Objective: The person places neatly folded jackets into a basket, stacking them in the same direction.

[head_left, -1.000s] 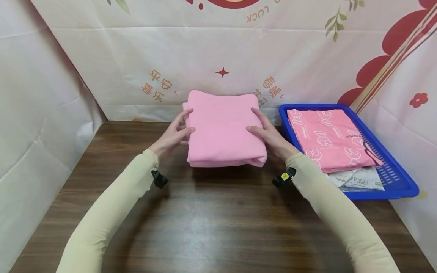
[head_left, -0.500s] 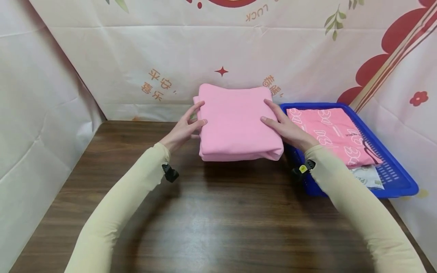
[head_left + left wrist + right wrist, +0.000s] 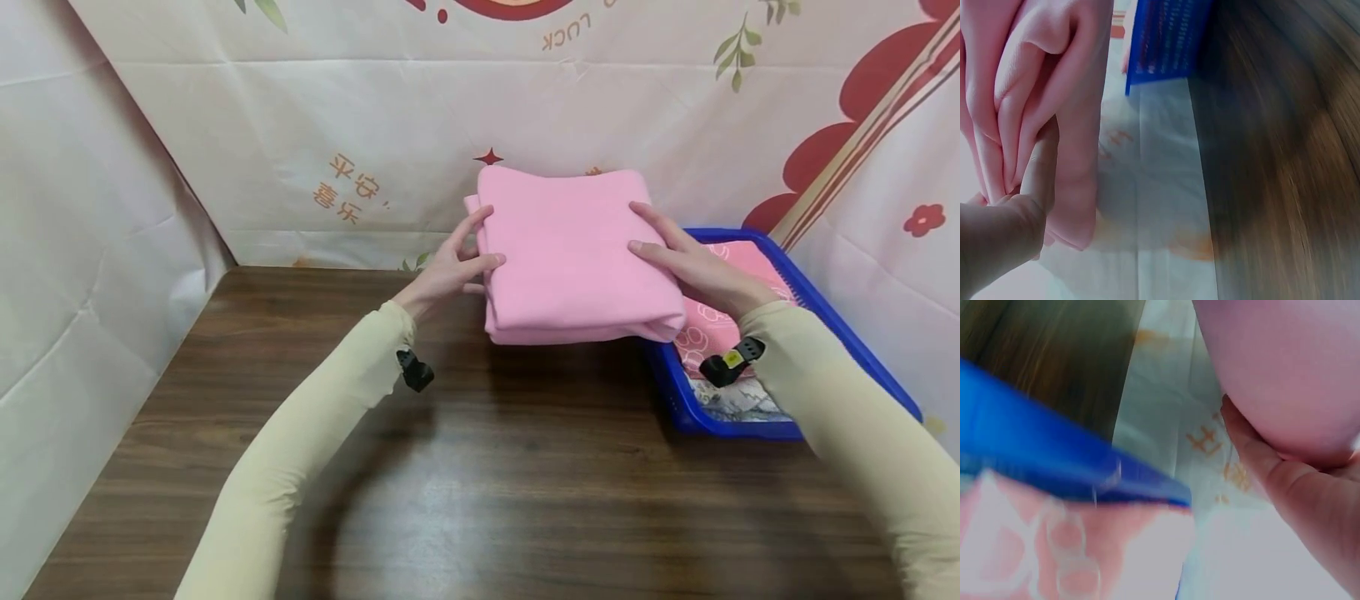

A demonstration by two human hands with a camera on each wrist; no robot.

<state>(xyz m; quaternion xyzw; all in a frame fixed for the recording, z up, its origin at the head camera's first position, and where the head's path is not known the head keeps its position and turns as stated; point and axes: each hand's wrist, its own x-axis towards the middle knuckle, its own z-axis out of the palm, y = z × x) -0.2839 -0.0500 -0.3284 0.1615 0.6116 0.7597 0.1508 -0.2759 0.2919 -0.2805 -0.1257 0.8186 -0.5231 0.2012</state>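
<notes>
A thick, plain pink folded cloth (image 3: 566,254) hangs above the table between both hands, its layers stacked into a squarish bundle. At its left edge my left hand (image 3: 453,262) grips it, thumb on top and other fingers at the side; the left wrist view shows a finger tucked against the soft folds (image 3: 1041,94). My right hand (image 3: 693,262) holds the opposite edge, thumb and a finger on the upper face. In the right wrist view fingers (image 3: 1272,465) press along the cloth's side. The bundle's right end overlaps the near left part of a blue basket (image 3: 738,428) in the head view.
Inside the basket lie a pink printed cloth bag or fabric (image 3: 750,258) and a whitish printed one (image 3: 738,400) under it. The brown wooden table (image 3: 480,483) spreads below. A printed curtain (image 3: 300,125) stands behind, with white fabric (image 3: 75,292) at the left.
Both hands have carried the pink folded cloth to the right and slightly away, up to the basket's left side. The right forearm now passes over the basket, which has stayed in place.
</notes>
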